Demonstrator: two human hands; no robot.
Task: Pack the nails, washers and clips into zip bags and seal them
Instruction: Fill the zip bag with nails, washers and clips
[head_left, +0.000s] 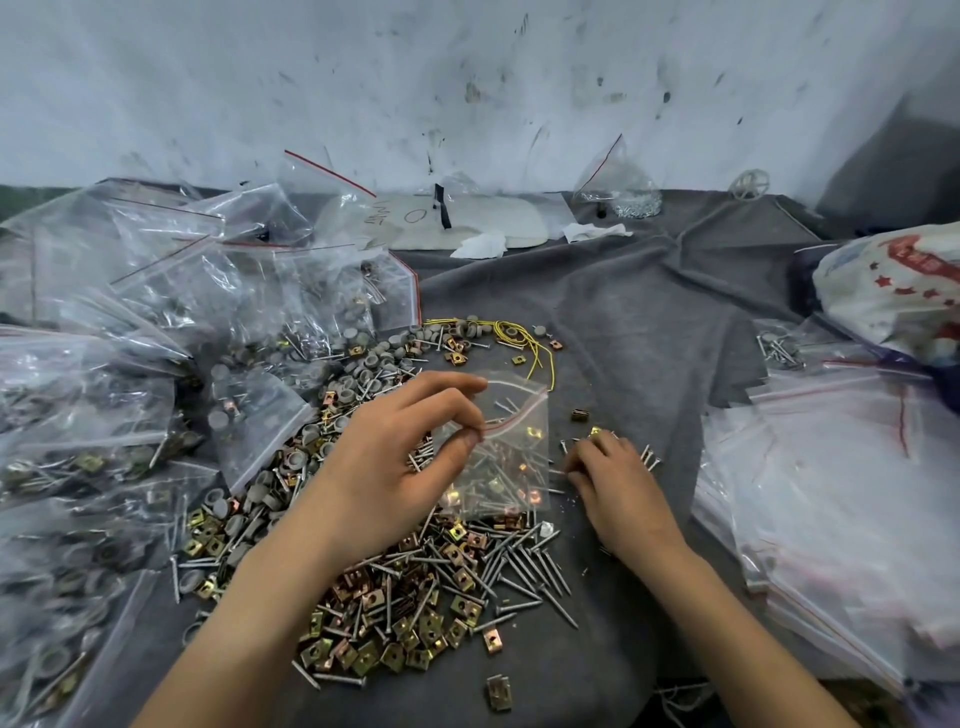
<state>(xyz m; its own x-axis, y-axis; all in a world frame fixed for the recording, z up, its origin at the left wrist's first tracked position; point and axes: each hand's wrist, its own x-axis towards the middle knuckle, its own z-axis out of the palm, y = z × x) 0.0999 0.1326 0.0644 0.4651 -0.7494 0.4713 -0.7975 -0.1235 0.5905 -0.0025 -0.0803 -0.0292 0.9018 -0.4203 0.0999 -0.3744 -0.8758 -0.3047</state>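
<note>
- One camera, worn on the person's head, looks forward and down across the grey cloth-covered table (649, 322).
- It sits close: both forearms (249, 613) enter at the bottom edge, with the left hand (384, 467) and right hand (618, 483) set mid-frame at the zip bag (514, 467) and loose nails (519, 566).
- The wide lens faces a scuffed white wall (467, 78), which fills the top quarter of the frame.

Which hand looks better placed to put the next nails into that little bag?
Probably the right hand: its fingers touch loose nails beside the zip bag, while the left hand is busy pinching the bag's mouth.
</note>
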